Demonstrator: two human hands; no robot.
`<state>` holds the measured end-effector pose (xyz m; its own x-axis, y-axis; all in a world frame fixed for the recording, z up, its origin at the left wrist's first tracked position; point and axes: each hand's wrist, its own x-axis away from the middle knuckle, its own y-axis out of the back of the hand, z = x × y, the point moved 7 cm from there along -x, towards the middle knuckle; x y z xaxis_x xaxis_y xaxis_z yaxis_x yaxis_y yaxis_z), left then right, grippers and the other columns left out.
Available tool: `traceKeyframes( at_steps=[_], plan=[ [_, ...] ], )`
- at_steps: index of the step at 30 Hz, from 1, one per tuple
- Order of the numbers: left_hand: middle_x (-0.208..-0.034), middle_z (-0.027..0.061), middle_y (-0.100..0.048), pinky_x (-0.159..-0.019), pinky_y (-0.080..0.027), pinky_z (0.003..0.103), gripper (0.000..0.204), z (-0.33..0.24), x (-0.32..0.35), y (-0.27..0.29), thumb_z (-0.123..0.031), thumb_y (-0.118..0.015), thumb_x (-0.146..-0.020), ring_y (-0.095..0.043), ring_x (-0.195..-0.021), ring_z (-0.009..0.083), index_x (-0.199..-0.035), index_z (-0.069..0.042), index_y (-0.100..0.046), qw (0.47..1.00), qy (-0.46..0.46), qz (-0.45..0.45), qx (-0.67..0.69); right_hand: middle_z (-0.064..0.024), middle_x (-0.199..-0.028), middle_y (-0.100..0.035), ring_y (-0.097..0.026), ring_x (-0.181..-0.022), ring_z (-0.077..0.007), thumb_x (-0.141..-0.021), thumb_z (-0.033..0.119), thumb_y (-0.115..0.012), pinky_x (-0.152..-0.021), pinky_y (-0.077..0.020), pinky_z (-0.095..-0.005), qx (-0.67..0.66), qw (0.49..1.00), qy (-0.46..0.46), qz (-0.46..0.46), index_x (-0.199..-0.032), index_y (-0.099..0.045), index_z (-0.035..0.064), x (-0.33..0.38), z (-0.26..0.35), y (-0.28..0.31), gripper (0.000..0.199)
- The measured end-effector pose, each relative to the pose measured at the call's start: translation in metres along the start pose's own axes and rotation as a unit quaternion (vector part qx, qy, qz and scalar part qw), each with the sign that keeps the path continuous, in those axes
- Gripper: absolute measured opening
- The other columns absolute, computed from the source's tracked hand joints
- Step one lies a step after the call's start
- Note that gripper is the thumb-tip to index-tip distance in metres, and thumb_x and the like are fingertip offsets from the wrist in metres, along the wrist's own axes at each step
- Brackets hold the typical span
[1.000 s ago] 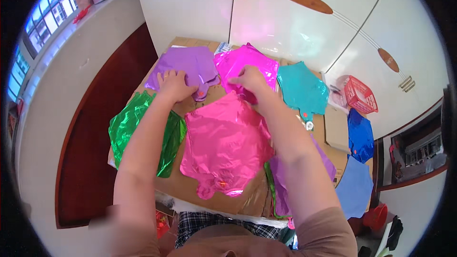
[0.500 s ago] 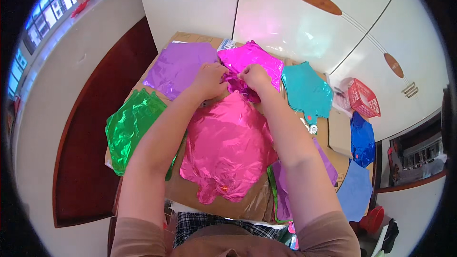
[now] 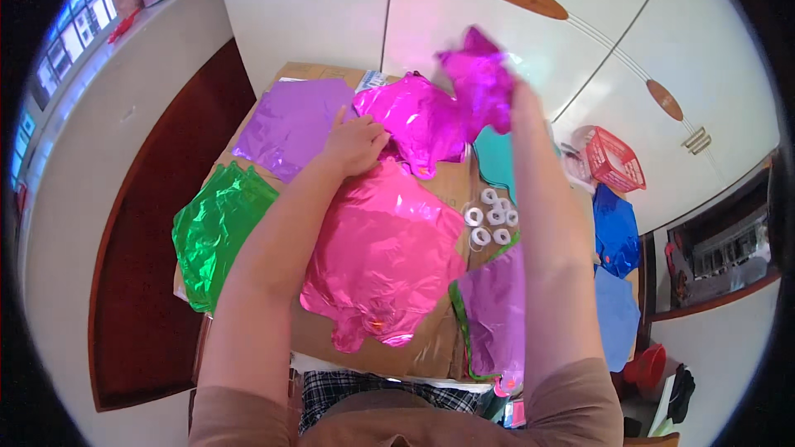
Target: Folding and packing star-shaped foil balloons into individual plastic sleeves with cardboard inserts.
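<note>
My right hand (image 3: pixel 523 99), blurred by motion, grips a shiny magenta foil balloon (image 3: pixel 479 83), flat and crumpled, raised at the far right of the table before the white cupboard. Another magenta foil balloon (image 3: pixel 410 112) lies beneath and left of it, at the back of the table. Beside its near left edge rests my left hand (image 3: pixel 356 145), fingers apart and holding nothing I can see, over the top end of a large pink foil balloon (image 3: pixel 385 240). That pink balloon lies flat in the middle, its puckered end toward me.
Around lie flat purple foil (image 3: pixel 294 124), green foil (image 3: pixel 217 228), teal foil (image 3: pixel 494 161), dark blue foil (image 3: pixel 615 232) and light blue foil (image 3: pixel 615 314). Several white rolls (image 3: pixel 495 217) sit by another purple foil (image 3: pixel 494 306). A red basket (image 3: pixel 614 159) stands at the back right.
My right hand has moved up and right, lifting a magenta balloon off the back of the table. My left hand has released its pinch. The white rolls now show beside my right forearm.
</note>
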<state>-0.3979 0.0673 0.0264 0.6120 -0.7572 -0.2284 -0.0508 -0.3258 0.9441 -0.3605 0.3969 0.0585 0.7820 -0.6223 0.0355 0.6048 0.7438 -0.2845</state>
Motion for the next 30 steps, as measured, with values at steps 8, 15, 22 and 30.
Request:
traceKeyframes(
  at_steps=[8,15,22,30],
  plan=[
    [-0.112,0.0124,-0.064,-0.111,-0.019,0.057,0.043,0.005,-0.01,0.0,-0.041,-0.039,-0.095,-0.055,-0.113,0.0293,-0.103,-0.011,-0.068,0.998,0.051,0.034,-0.018,-0.0055,-0.088,-0.063,-0.062,-0.082,-0.0175,-0.086,0.011,-0.058,-0.076,-0.0511,-0.0298,0.044,0.989,0.102,0.097,-0.094,-0.06,0.0062,0.242,0.16,0.051,0.01],
    [-0.101,0.0129,-0.065,-0.104,-0.03,0.055,0.033,-0.031,-0.001,0.026,-0.038,-0.054,-0.088,-0.059,-0.101,0.0322,-0.087,-0.008,-0.069,0.991,-0.002,-0.132,-0.037,-0.0108,-0.08,-0.059,-0.061,-0.076,-0.0273,-0.072,0.002,-0.066,-0.066,-0.0489,-0.0356,0.443,0.857,0.225,0.137,-0.072,-0.059,0.0024,0.417,0.029,0.05,0.007],
    [-0.092,0.0129,-0.061,-0.08,-0.048,0.042,0.02,-0.212,0.106,0.046,-0.013,-0.073,-0.073,-0.059,-0.091,0.0311,-0.086,-0.003,-0.063,0.919,-0.295,-0.042,0.26,-0.0094,-0.083,-0.057,-0.056,-0.066,-0.0279,-0.068,0.016,-0.073,-0.061,-0.0456,-0.0401,0.555,0.755,0.304,0.172,-0.07,-0.062,0.0081,0.435,0.002,0.054,0.014],
    [-0.1,0.0081,-0.058,-0.09,-0.041,0.041,0.032,-0.263,0.171,-0.016,-0.024,-0.072,-0.071,-0.054,-0.099,0.0263,-0.097,-0.007,-0.066,0.899,-0.383,0.011,0.211,-0.0096,-0.068,-0.062,-0.059,-0.063,-0.0175,-0.08,0.013,-0.063,-0.058,-0.0456,-0.0338,0.442,0.882,0.139,0.087,-0.071,-0.06,-0.0005,0.34,0.022,0.102,0.017]
  ],
)
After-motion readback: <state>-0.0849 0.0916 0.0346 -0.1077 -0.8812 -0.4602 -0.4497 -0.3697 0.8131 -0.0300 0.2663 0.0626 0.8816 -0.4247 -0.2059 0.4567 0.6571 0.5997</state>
